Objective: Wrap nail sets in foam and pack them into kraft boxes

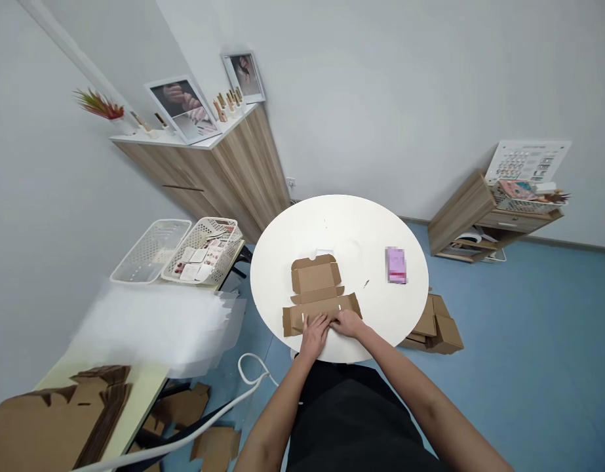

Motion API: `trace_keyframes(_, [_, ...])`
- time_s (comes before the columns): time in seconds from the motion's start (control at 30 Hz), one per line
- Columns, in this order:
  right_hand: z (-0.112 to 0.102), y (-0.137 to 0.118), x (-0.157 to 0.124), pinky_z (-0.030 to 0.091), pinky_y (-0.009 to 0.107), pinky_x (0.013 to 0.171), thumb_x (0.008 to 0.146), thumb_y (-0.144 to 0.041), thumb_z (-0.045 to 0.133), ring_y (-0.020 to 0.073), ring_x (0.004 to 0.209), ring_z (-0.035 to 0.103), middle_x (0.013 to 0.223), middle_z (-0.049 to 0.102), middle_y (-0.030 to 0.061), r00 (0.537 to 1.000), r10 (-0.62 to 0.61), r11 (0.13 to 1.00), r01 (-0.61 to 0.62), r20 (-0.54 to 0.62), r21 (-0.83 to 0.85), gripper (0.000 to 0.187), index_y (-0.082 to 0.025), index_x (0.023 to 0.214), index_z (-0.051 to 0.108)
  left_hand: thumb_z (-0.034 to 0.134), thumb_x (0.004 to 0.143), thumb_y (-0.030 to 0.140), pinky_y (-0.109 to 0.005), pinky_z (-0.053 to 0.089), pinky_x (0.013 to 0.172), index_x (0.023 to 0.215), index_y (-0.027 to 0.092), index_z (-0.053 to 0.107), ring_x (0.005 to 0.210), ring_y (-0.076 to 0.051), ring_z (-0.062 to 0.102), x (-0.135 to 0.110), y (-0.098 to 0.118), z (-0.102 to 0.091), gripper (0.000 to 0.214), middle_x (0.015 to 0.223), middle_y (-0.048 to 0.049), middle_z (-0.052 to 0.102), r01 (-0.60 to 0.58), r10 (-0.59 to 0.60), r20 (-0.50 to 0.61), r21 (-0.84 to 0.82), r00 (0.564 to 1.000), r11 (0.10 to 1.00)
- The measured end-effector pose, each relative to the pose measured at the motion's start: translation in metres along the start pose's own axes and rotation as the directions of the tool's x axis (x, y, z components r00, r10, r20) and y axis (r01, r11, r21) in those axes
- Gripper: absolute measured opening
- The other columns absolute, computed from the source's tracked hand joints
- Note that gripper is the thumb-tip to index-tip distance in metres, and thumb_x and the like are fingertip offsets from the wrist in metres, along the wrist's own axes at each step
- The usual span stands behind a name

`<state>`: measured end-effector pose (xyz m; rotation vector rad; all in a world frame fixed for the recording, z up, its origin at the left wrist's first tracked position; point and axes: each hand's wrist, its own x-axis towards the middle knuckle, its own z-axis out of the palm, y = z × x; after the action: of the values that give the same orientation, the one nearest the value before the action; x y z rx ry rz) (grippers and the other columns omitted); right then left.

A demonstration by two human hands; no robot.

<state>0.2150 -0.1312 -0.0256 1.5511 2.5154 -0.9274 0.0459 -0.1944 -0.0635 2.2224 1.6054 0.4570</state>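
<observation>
Cardboard box (316, 283), unfolded flat, lies under my fingers at the near edge of the round white table (292, 242). My left hand (314, 331) rests on its nearest flap with the fingers spread a little and pressed down flat. My right hand (349, 322) lies just beside it on the same flap, fingers close together and pointing left. Whether they hook the edge of the flap I cannot tell. My 2 hands almost touch. The rest of the box fans out beyond them toward the middle of the table, with nothing lying on it.

To the right on the tabletop, well apart from the box, sits a pink packet (395, 265), and between them a small dark bit (366, 284) too small to make out. On the floor under the table's right edge there is a pile of cardboard (437, 328).

To my left 2 white baskets (152, 249) stand side by side on a side table (135, 400), 1 of them holding cards. Nearer me on that table are blurred clear plastic sheets (159, 328) and more flat cardboard. A white cable (248, 373) loops on the floor by my left arm. A wooden cabinet (228, 170) stands against the far wall, and a low wooden shelf (472, 213) stands to the right.
</observation>
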Motion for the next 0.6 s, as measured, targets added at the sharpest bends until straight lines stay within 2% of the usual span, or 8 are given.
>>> trace_keyframes(0.07, [-0.009,0.006,0.008,0.045,0.025,0.072,0.086,-0.025,0.054,0.0183,0.082,0.063,0.082,0.070,0.0051,0.998,0.048,0.995,-0.043,-0.052,0.093,0.018,-0.018,0.079,0.069,0.041,0.098,0.021,-0.061,0.016,0.117,0.127,0.026,0.060,0.126,-0.022,0.055,0.001,-0.002,-0.002,0.035,0.132,-0.0071,0.063,-0.002,0.003,0.033,-0.016,0.999,1.000])
trace_keyframes(0.13, [-0.018,0.012,0.018,0.045,0.027,0.078,0.087,-0.021,0.048,0.0185,0.086,0.060,0.085,0.068,0.0054,0.968,0.123,0.983,-0.089,-0.219,0.158,0.019,-0.017,0.079,0.066,0.042,0.097,0.020,-0.062,0.016,0.116,0.125,0.027,0.061,0.127,-0.021,0.054,0.002,-0.003,-0.004,0.034,0.132,-0.0059,0.063,-0.001,0.002,0.061,-0.030,0.998,1.000])
trace_keyframes(0.2, [-0.026,0.017,0.029,0.045,0.029,0.084,0.086,-0.019,0.046,0.0199,0.093,0.058,0.093,0.066,0.0068,0.886,0.228,0.965,-0.150,-0.405,0.215,0.017,-0.017,0.086,0.062,0.042,0.097,0.018,-0.062,0.016,0.116,0.124,0.028,0.062,0.129,-0.021,0.053,0.003,-0.003,-0.005,0.035,0.134,-0.0062,0.061,0.000,0.003,0.082,-0.037,0.997,0.999])
trace_keyframes(0.27, [-0.029,0.021,0.042,0.046,0.030,0.084,0.083,-0.019,0.047,0.0214,0.098,0.057,0.102,0.065,0.0091,0.805,0.324,0.937,-0.200,-0.496,0.287,0.018,-0.016,0.097,0.058,0.042,0.096,0.016,-0.062,0.016,0.116,0.124,0.028,0.061,0.130,-0.021,0.052,0.003,-0.004,-0.006,0.036,0.136,-0.0072,0.059,-0.002,0.006,0.102,-0.041,0.995,0.999])
trace_keyframes(0.33, [-0.028,0.023,0.055,0.048,0.030,0.080,0.080,-0.020,0.049,0.0213,0.096,0.060,0.105,0.064,0.0104,0.780,0.407,0.892,-0.228,-0.475,0.389,0.027,-0.016,0.106,0.054,0.041,0.096,0.015,-0.062,0.015,0.116,0.125,0.028,0.061,0.131,-0.022,0.051,0.003,-0.005,-0.005,0.038,0.138,-0.0077,0.057,-0.003,0.010,0.128,-0.051,0.992,0.999])
trace_keyframes(0.43, [-0.021,0.025,0.072,0.050,0.027,0.068,0.080,-0.023,0.050,0.0186,0.081,0.065,0.097,0.068,0.0081,0.805,0.509,0.775,-0.274,-0.305,0.569,0.034,-0.017,0.114,0.050,0.039,0.096,0.015,-0.064,0.014,0.115,0.127,0.029,0.059,0.133,-0.022,0.048,0.003,-0.007,-0.005,0.040,0.141,-0.0074,0.055,-0.013,0.023,0.165,-0.060,0.986,0.998])
trace_keyframes(0.5, [-0.018,0.025,0.079,0.049,0.026,0.064,0.082,-0.026,0.050,0.0180,0.076,0.066,0.096,0.070,0.0083,0.806,0.554,0.700,-0.318,-0.206,0.640,0.033,-0.017,0.114,0.051,0.038,0.096,0.013,-0.064,0.013,0.115,0.129,0.030,0.057,0.135,-0.021,0.046,0.002,-0.009,-0.004,0.042,0.143,-0.0076,0.053,-0.030,0.040,0.183,-0.055,0.982,0.998])
trace_keyframes(0.6, [-0.018,0.024,0.082,0.051,0.027,0.064,0.083,-0.032,0.050,0.0198,0.081,0.068,0.100,0.071,0.0120,0.799,0.580,0.664,-0.347,-0.162,0.662,0.029,-0.016,0.106,0.058,0.037,0.096,0.010,-0.063,0.014,0.116,0.131,0.029,0.055,0.136,-0.021,0.044,0.000,-0.011,-0.003,0.044,0.146,-0.0080,0.050,-0.052,0.056,0.195,-0.026,0.979,0.998])
